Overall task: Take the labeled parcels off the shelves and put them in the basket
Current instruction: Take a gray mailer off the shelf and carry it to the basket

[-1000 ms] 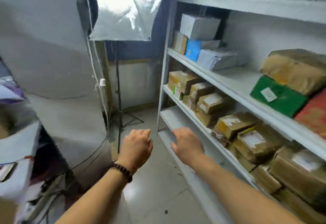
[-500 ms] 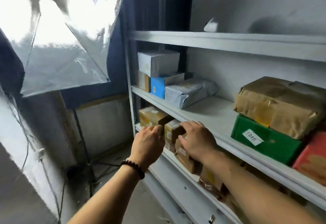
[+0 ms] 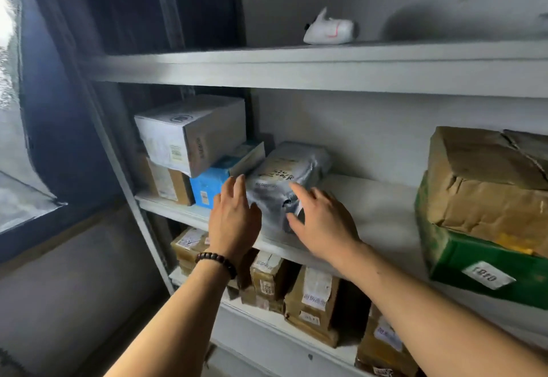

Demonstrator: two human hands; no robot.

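A grey plastic-wrapped parcel [image 3: 286, 173] with handwriting on top lies on the middle shelf [image 3: 370, 207]. My left hand [image 3: 232, 219] is at its left front corner with fingers straight, touching its side. My right hand [image 3: 321, 222] reaches to its right front corner with fingers spread and relaxed, touching the wrap. To the left stand a white box [image 3: 189, 133], a blue box [image 3: 212, 184] and a brown box [image 3: 169, 182]. No basket is in view.
At the right of the same shelf a brown paper parcel [image 3: 486, 181] sits on a green labelled box [image 3: 474, 261]. Several brown labelled parcels [image 3: 314, 293] fill the shelf below. A small white bag [image 3: 329, 29] lies on the top shelf. A shelf post [image 3: 130, 187] stands left.
The view has risen from the lower shelves to the middle shelf. Both hands moved up from the brown parcels below and now reach the grey wrapped parcel.
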